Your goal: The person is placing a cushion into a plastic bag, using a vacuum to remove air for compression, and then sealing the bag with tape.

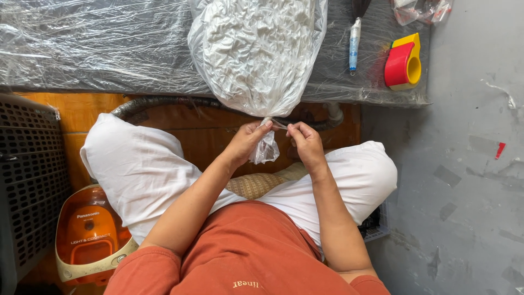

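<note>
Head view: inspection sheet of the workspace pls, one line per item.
Surface: low dark table covered in clear plastic film.
Job's things: clear bag of white crumpled stuffing lying on the table edge, its neck twisted at the front.
Clutter: red and yellow tape dispenser, blue-handled brush, crumpled plastic wrap at the top right.
Grips: left hand pinches the bag's neck; right hand pinches something thin beside it, too small to tell.
Cables: dark hose running under the table edge.
Surroundings: orange vacuum cleaner, grey perforated crate, grey floor with tape scraps.
</note>
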